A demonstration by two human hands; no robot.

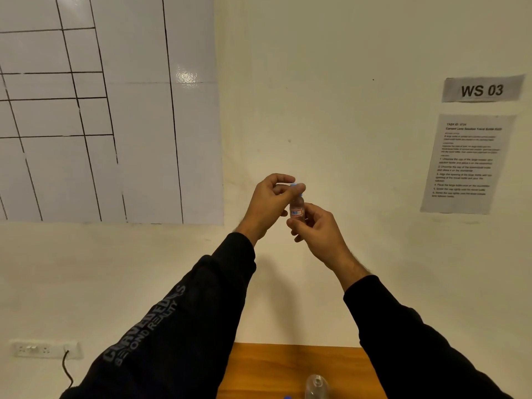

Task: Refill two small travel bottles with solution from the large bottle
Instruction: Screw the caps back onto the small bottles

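Travel bottle (296,210), small, clear, with a red-bordered label, is held up in the air in front of the wall, upright or nearly so, well above the desk (288,367). Blue cap (294,185) sits at its top. Right hand (318,234) is closed around the lower body of the bottle, fingers wrapped from the right side and below. Left hand (269,204) is at the top, thumb and fingertips pinched on the cap; can't tell whether the cap is seated on the threads or just off them. Both hands are close together, touching the same bottle, arms stretched forward in black sleeves; left sleeve (161,321) has grey printed lettering. Below, at the bottom edge of the view, a larger clear bottle (316,385) stands on the orange-brown wooden desk, its open neck facing up, partly cut off by the frame. Just left of it, a small blue thing (287,397) pokes in at the edge, too cropped to identify. Wall behind: a white sheet with a black grid (109,110) upper left, a "WS 03" sign (482,89) upper right, a printed instruction sheet (466,164) under it, text mostly unreadable. Wall socket (46,349) with a black cable plugged in, lower left.
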